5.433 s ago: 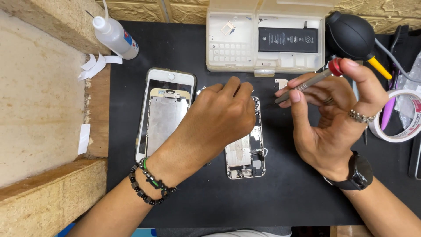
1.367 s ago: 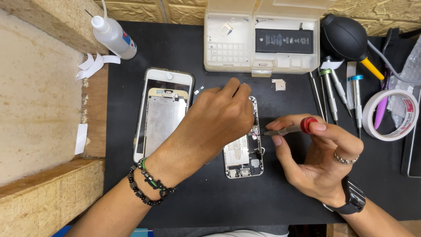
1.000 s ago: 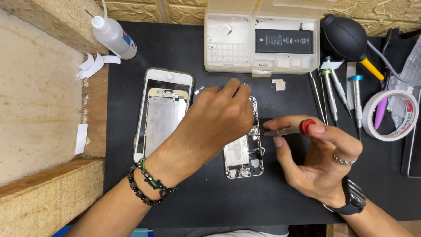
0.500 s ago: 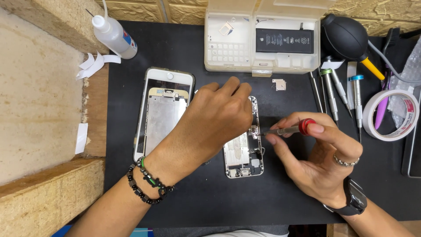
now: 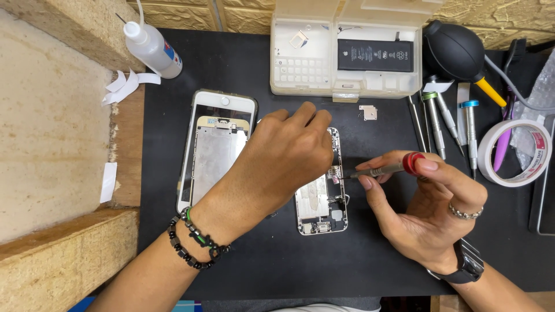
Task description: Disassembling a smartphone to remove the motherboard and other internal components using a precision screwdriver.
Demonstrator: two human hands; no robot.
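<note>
Opened phone body (image 5: pixel 321 199) lies mid-desk on the black mat (image 5: pixel 243 75), pinned under the left hand (image 5: pixel 283 159), whose fingers press its top edge. Right hand (image 5: pixel 425 216) pinches a red-capped screwdriver (image 5: pixel 381 169), tip at the body's right edge. Detached screen (image 5: pixel 214 150) lies just left; bare mat below.

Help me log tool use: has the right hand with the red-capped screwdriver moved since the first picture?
Yes. The right hand with the red-capped screwdriver came down from near the beige plastic parts box to the opened phone body.
</note>
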